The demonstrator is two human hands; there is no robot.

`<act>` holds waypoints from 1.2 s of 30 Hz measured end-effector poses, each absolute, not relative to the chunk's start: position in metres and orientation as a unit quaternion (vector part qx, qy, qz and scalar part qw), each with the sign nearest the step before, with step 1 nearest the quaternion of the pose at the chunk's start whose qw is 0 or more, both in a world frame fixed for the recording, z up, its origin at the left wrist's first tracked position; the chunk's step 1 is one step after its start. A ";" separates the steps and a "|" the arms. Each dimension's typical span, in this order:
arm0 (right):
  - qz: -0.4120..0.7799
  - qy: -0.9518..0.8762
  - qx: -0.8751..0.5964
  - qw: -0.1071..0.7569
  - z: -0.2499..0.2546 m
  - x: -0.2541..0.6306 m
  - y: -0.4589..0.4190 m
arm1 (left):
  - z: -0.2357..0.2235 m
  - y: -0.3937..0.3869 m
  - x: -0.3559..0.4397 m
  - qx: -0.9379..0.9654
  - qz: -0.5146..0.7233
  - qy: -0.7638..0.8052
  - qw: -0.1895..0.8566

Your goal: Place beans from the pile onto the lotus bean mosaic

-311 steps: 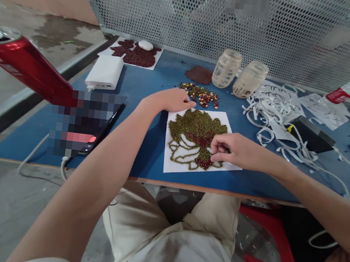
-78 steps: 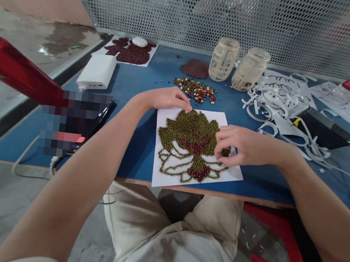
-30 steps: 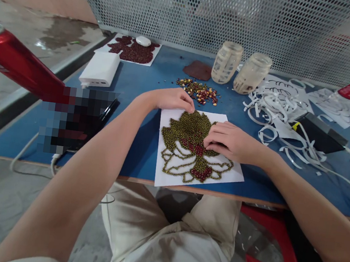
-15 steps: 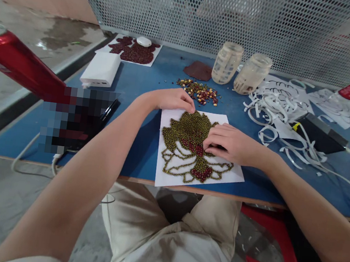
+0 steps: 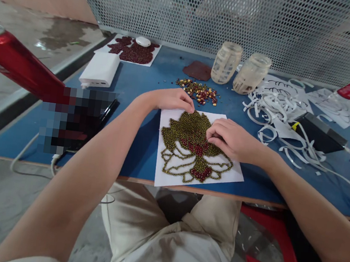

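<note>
A white sheet (image 5: 161, 180) lies near the table's front edge, with a flower-like picture made of green mung beans (image 5: 191, 126) and dark red beans (image 5: 201, 173). Outlined petals in its lower half show bare paper. My left hand (image 5: 175, 99) rests at the sheet's top edge, its fingers bent together and the tips touching the uppermost green beans; anything between them is hidden. Over the picture's right side is my right hand (image 5: 229, 138), closed in a pinch with thumb and forefinger near the beans. What it pinches, if anything, is too small to make out.
Behind the sheet lies a pile of mixed beans (image 5: 200, 92), with two jars (image 5: 226, 64) and a brown patch (image 5: 197, 70) beyond. Paper strips (image 5: 276, 113) and a black box (image 5: 323, 134) occupy the right. At left are a white power bank (image 5: 100, 70), phone (image 5: 109, 112) and red can (image 5: 20, 63).
My right hand has shifted slightly up and right, tightening its fingers and uncovering more red beans at the picture's centre. My left hand stays in place.
</note>
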State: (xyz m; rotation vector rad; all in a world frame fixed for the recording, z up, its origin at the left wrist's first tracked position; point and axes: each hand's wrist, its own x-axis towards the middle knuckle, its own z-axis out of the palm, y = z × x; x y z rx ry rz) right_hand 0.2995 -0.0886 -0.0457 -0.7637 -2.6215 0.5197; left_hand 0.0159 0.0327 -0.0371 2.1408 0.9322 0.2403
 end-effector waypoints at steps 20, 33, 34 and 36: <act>0.141 -0.946 -0.250 0.154 -0.061 0.304 -0.078 | -0.036 0.032 0.017 0.843 0.092 0.366 0.383; 0.134 -0.937 -0.273 0.170 -0.061 0.300 -0.078 | -0.036 0.032 0.017 0.843 0.090 0.367 0.382; 0.134 -0.938 -0.273 0.168 -0.061 0.300 -0.078 | -0.036 0.033 0.017 0.843 0.088 0.369 0.381; 0.140 -0.934 -0.280 0.173 -0.059 0.299 -0.079 | -0.036 0.032 0.017 0.843 0.083 0.372 0.380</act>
